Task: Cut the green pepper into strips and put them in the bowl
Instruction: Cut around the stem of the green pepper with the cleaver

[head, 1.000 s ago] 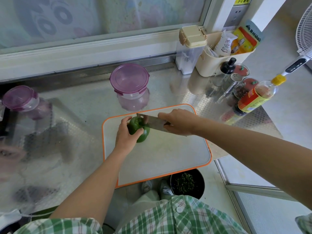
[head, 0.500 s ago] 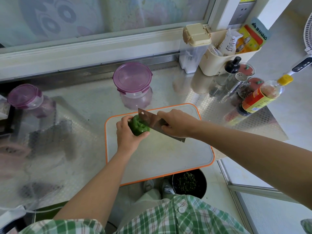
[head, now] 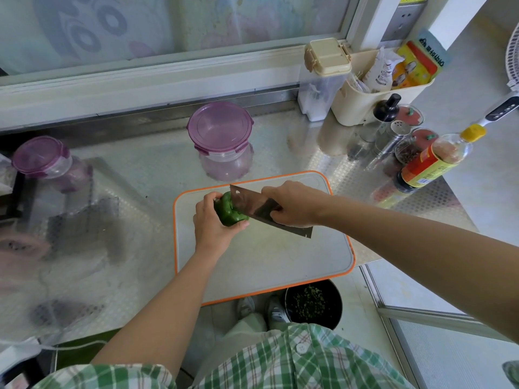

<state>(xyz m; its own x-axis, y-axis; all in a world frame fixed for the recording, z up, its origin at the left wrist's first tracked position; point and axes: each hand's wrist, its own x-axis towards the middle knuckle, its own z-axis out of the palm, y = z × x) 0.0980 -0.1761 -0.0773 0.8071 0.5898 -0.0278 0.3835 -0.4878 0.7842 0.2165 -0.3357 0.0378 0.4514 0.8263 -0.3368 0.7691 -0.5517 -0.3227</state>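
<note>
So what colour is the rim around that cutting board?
Orange, framing the white cutting board; the head view shows it plainly.

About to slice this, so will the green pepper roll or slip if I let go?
Likely to roll: the green pepper looks whole and rounded on the flat cutting board. Its glossy skin looks slippery, so the left hand gripping it probably helps. It seems firm, keeping shape under that grip.

Your left hand (head: 212, 223), arm in from 7 o'clock, cups the green pepper (head: 229, 213); your right hand (head: 295, 204), from 4 o'clock, grips the cleaver (head: 250, 204).
</note>
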